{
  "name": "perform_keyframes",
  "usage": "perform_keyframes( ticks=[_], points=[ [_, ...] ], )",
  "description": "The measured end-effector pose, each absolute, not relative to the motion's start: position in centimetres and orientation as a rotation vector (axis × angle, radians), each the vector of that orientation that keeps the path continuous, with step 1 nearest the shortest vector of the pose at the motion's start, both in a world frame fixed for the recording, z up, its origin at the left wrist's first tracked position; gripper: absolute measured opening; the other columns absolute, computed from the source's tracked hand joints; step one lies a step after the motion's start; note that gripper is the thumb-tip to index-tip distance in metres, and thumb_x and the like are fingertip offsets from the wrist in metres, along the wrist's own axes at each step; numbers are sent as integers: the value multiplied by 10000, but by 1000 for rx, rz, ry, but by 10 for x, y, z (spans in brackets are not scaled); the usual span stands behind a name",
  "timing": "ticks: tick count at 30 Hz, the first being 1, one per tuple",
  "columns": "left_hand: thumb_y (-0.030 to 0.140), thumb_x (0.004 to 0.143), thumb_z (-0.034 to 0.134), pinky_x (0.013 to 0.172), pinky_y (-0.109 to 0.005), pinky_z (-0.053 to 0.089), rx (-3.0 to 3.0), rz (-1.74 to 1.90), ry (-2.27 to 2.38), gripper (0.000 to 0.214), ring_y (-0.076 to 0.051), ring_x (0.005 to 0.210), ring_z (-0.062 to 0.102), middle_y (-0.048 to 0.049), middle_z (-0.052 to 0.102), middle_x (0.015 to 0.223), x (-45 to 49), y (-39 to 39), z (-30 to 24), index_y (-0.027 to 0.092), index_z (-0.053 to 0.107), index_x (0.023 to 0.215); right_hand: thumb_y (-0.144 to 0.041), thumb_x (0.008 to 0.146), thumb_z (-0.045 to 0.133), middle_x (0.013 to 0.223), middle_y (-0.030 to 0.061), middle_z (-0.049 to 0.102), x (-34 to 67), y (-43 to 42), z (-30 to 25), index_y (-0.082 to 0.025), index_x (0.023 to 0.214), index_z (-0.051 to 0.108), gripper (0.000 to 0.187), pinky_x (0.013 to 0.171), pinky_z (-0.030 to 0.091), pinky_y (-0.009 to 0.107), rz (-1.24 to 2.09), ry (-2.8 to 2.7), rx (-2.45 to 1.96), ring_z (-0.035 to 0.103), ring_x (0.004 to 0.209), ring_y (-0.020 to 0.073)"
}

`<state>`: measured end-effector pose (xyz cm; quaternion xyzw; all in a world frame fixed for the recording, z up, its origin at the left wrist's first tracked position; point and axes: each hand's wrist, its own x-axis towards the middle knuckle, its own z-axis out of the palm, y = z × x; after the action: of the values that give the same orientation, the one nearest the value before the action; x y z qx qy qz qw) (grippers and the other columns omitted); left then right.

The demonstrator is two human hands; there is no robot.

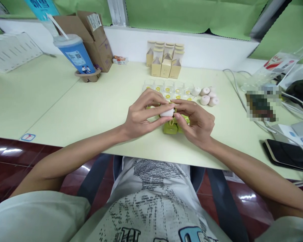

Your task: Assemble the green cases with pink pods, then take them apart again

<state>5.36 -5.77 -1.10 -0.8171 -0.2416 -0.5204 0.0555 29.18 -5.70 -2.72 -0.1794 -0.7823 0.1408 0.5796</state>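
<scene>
Both my hands meet over the middle of the pale green table [96,111]. My left hand [143,114] and my right hand [195,122] pinch one small white rounded piece [166,112] between their fingertips. Under them lie several lime-green pieces [170,128]. Just beyond stands a row of clear plastic trays with yellow dots [168,88]. To its right lie several small pinkish-white rounded pieces [207,95]. Further back stand several small cream and yellow cartons [165,60], some with flaps open.
A blue drink cup with a straw [74,53] sits in a holder at the back left, beside an open brown cardboard box [91,35]. At the right lie white cables [236,89], a dark phone [289,154] and plastic bags [277,64].
</scene>
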Motion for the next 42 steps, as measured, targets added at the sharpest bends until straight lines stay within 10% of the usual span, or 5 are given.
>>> perform_keyframes(
  ticks=[6,12,19,30,42],
  points=[
    [695,1011,773,932,-505,705,-2485,-1580,-791,440,-261,1115,769,-44,774,1153,51,-59,-8,420,814,1351,-314,1064,773,1359,60,822,293,-54,-27,-367,1369,770,310,884,752,472,370,-1824,-406,805,1240,291],
    [774,966,757,977,-495,707,-2412,-1757,-860,574,-253,1136,752,-65,704,1205,51,-57,-14,428,787,1424,-633,945,875,1414,103,772,296,-46,-24,-327,1501,680,663,812,707,468,460,-1951,-556,756,952,251],
    [673,956,845,1028,-558,703,-2505,-1747,-761,322,-314,1369,668,-87,695,1352,50,-61,-5,360,853,1029,-611,967,850,1328,72,768,299,-36,-13,-331,1363,670,517,1029,673,503,486,-1771,-645,748,1242,294],
    [725,1067,699,576,-286,504,-2517,-1553,-1161,475,-73,712,586,-9,687,1015,-16,0,-12,260,782,1110,-364,881,876,1222,106,783,285,20,48,-202,1267,784,428,829,656,412,352,-2340,-857,750,798,209],
    [134,1101,647,887,-411,595,-2562,-580,-643,157,-298,1243,671,-139,776,1292,34,-45,-15,212,782,1082,-226,883,895,1180,96,753,271,34,76,-234,1285,784,417,1009,618,510,238,-2350,-983,757,1086,317]
  ],
)
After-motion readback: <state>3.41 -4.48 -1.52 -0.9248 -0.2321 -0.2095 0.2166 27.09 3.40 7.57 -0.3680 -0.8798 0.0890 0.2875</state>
